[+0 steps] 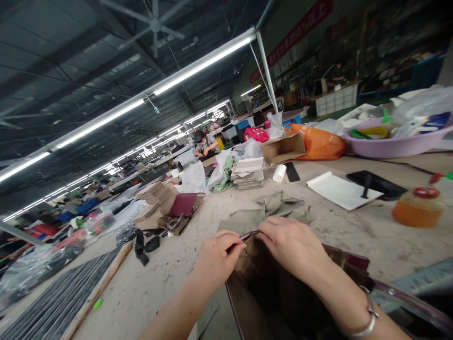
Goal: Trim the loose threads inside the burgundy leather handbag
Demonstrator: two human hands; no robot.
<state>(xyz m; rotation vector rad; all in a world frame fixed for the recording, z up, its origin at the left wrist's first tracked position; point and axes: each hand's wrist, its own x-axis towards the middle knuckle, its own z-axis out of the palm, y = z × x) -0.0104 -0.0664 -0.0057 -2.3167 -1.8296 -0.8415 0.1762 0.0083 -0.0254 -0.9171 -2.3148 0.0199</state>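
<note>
Both hands meet at the top of a dark brown bag piece (279, 293) with maroon trim, low in the middle of the head view. My left hand (217, 252) pinches one end of a thin maroon strip (248, 233). Close by on the right, my right hand (288, 238) has its fingers closed on the strip's other end. Between the fingertips a short stretch of it shows, slightly bowed. How the strip joins the bag is hard to make out. Behind the hands lie crumpled olive fabric pieces (283, 206).
A maroon and brown bag (182, 208) lies by stacked brown panels (155, 198). Farther back are stacked cards (247, 172), an open carton (285, 147) and an orange bag (318, 140). A white pad (341, 190) and a glue jar (419, 208) stand right; dark strips (67, 297) lie left.
</note>
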